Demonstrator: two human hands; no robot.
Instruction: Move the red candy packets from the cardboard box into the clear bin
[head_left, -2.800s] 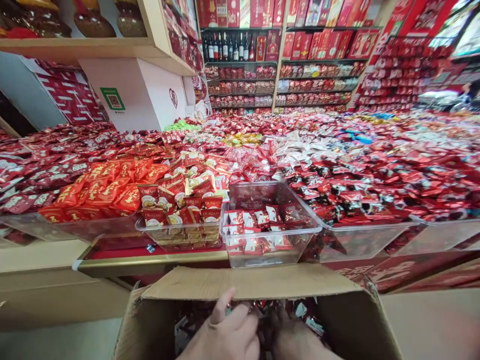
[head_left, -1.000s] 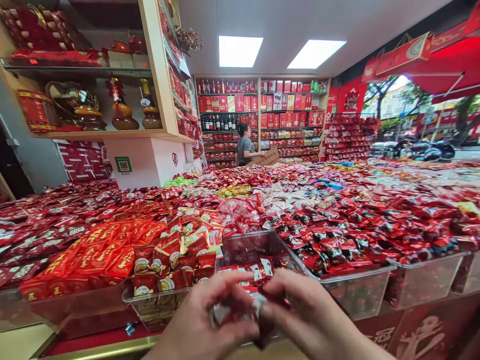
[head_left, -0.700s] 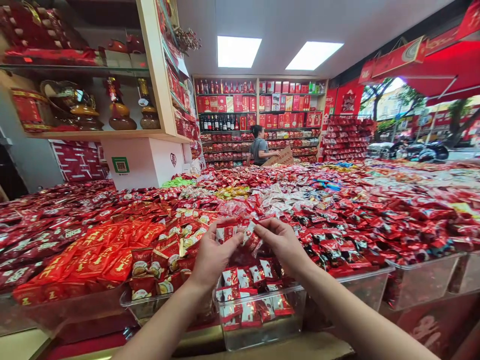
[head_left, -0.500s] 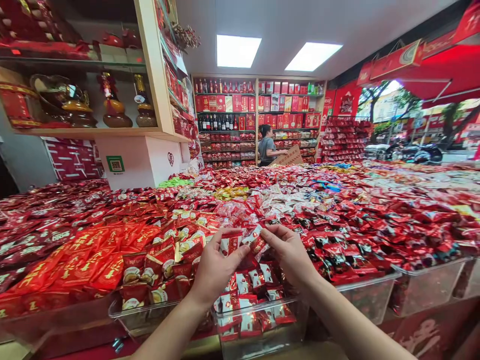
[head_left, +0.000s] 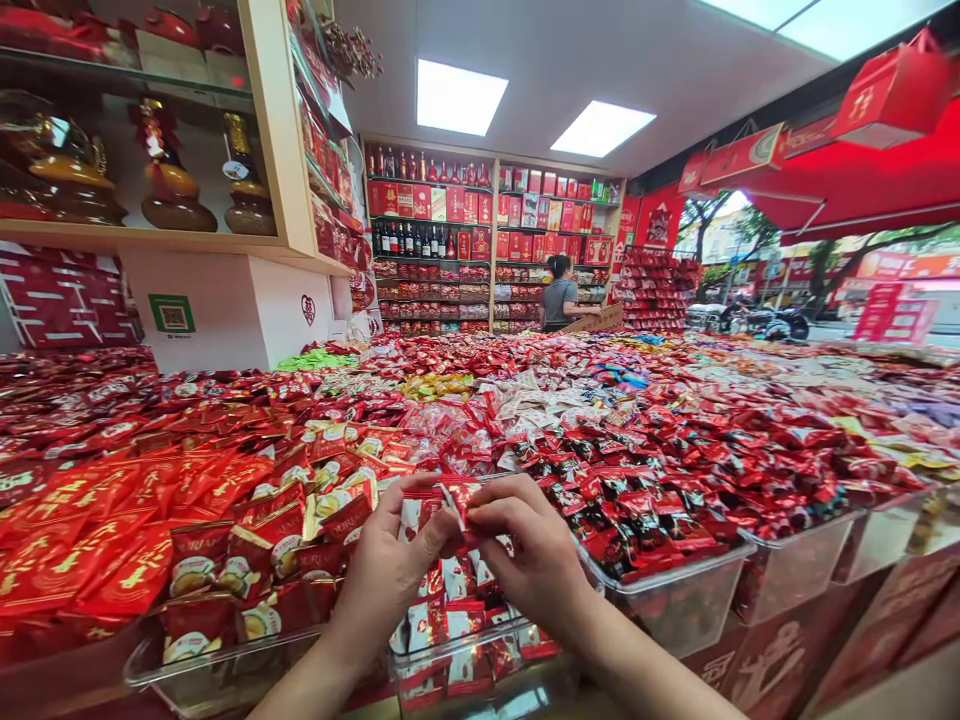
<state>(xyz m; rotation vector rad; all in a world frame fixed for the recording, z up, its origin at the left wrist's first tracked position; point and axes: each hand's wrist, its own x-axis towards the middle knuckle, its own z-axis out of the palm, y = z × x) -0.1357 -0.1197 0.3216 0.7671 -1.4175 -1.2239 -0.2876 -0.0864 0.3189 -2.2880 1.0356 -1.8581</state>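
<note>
A small red and white candy packet (head_left: 456, 497) is pinched between my two hands, just above a clear bin. My left hand (head_left: 401, 560) grips its left side with thumb and fingers. From the right, my right hand (head_left: 536, 555) closes its fingertips on the packet's other edge and partly covers it. Below them, similar red and white packets (head_left: 465, 620) stand in rows in the clear plastic bin (head_left: 480, 640). Red packets with a round cream picture (head_left: 281, 555) fill the bin to the left.
Bright red gold-lettered packets (head_left: 90, 540) lie at the left, dark red ones (head_left: 652, 510) in a bin at the right. A shelf cabinet (head_left: 262, 140) overhangs the left. A person (head_left: 559, 295) stands at the back by the shelves (head_left: 431, 225), near a cardboard box (head_left: 600, 318).
The view has turned slightly right. My hands have come closer together around the packet, with the right fingers now more curled over it. The person at the back has turned and moved.
</note>
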